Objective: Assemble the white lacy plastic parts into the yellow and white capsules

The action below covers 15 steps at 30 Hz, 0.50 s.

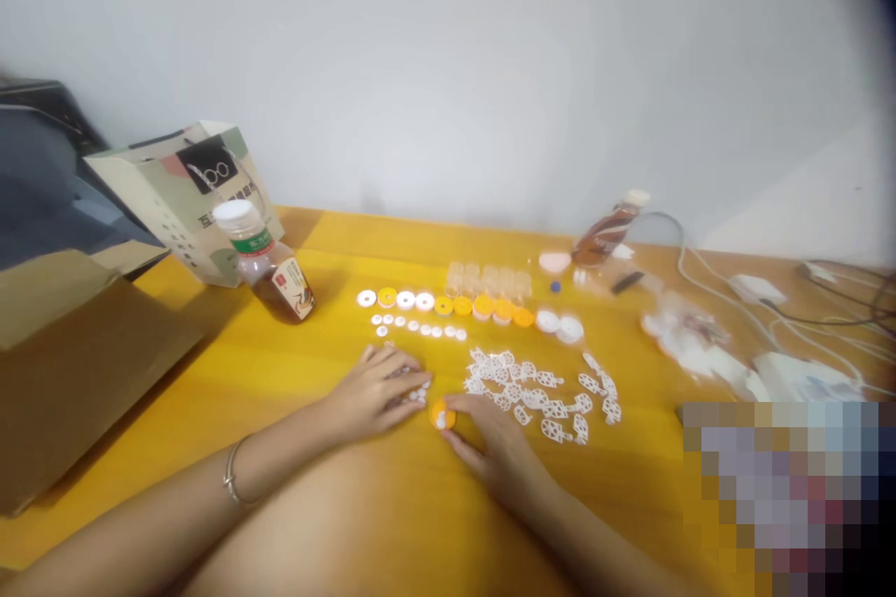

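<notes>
Far left: a brown cardboard box (77,373) fills the lower left of the frame, with a paper bag (186,196) standing behind it at upper left.
Bottle: a white-capped bottle (266,261) of dark liquid stands just right of the bag.
Left hand: the left hand (378,392) lies palm down at lower centre, fingers spread flat over a few small white pieces (418,392); it pins them and grips nothing.
Disc: the orange disc (441,415) lies on the table between the 2 hands, a white bit on top of it.
Right hand: the right hand (500,448) has its fingertips on the disc's right edge, a loose touch, not a closed grip.
Stock: a row of white and orange discs (448,303) runs across mid-frame; white lattice pieces (539,392) lie scattered to the right of the hands.
Step, as judged: fitting a white piece onto the orange disc.
Next move calls for: steadying the disc while 1 small piece is pressed in squarely.
</notes>
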Available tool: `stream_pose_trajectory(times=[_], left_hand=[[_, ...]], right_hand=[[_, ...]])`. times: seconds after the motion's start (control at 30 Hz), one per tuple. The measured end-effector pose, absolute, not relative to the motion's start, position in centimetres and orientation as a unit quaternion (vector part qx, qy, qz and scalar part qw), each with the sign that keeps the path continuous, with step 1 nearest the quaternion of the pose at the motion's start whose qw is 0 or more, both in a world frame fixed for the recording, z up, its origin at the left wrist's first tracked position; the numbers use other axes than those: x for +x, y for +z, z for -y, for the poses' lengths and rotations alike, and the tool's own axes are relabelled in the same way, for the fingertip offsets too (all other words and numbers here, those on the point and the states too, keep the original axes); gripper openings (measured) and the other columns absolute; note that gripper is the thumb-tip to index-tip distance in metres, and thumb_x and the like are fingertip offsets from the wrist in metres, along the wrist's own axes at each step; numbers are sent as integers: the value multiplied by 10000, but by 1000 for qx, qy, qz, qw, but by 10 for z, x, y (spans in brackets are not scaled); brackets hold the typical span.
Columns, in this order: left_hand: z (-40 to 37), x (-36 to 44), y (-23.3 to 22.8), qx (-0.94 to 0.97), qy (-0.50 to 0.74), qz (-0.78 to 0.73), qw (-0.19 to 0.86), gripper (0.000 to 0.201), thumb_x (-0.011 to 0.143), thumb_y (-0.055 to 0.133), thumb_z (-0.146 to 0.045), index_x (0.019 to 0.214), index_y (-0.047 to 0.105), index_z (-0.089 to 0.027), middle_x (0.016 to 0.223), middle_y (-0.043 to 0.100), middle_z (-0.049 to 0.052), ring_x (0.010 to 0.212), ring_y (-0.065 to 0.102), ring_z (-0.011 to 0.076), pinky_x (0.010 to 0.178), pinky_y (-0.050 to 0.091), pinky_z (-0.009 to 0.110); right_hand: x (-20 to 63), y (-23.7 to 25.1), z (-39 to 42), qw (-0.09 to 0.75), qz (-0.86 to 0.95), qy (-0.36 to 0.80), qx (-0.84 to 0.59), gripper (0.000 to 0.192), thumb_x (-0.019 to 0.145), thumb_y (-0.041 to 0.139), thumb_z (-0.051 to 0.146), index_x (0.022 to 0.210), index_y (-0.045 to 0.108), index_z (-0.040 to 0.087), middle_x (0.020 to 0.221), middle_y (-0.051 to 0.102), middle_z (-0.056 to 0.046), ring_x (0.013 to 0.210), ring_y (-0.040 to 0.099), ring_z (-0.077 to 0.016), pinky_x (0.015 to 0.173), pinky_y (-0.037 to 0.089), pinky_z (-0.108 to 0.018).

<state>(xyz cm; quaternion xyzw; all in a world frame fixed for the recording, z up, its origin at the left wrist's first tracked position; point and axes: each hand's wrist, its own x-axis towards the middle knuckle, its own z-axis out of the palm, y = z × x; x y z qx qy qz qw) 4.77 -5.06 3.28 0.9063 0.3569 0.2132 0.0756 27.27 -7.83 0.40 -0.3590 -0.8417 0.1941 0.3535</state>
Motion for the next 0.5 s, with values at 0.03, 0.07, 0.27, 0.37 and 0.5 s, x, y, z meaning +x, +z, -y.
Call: stream_pose_trajectory(times=[0.03,0.07,0.27,0.37,0.5], left_hand=[[51,49,31,907,214,-358,65,274,855,497,-300,1116,559,-242,1016,587,58,912,514,174,766,327,303],[51,50,28,906,215,-359,56,255,862,486,-279,1101,569,-244,1010,587,57,905,514,172,761,325,304],[48,50,20,899,230,-369,48,201,869,472,-221,1001,622,-246,998,601,50,888,513,169,725,323,299],[48,49,19,897,231,-374,56,181,875,471,-228,952,634,-238,983,611,41,883,514,163,712,315,295],[49,49,19,901,222,-371,40,166,875,474,-218,929,630,-228,964,619,36,871,516,157,702,306,293]], right_hand=[[273,4,78,354,841,194,-360,270,770,541,112,1006,493,235,943,644,-56,879,625,-194,771,520,-339],[272,4,78,355,841,194,-360,272,769,542,113,1008,492,234,942,643,-55,879,625,-193,773,519,-339],[273,3,78,352,841,202,-358,254,780,532,112,998,489,234,942,638,-54,883,618,-191,780,514,-341],[273,3,79,348,842,207,-356,270,781,532,100,1008,479,237,951,633,-56,899,611,-193,792,507,-349],[273,2,79,348,844,209,-352,264,785,529,102,1006,477,236,958,629,-56,903,607,-192,796,503,-353]])
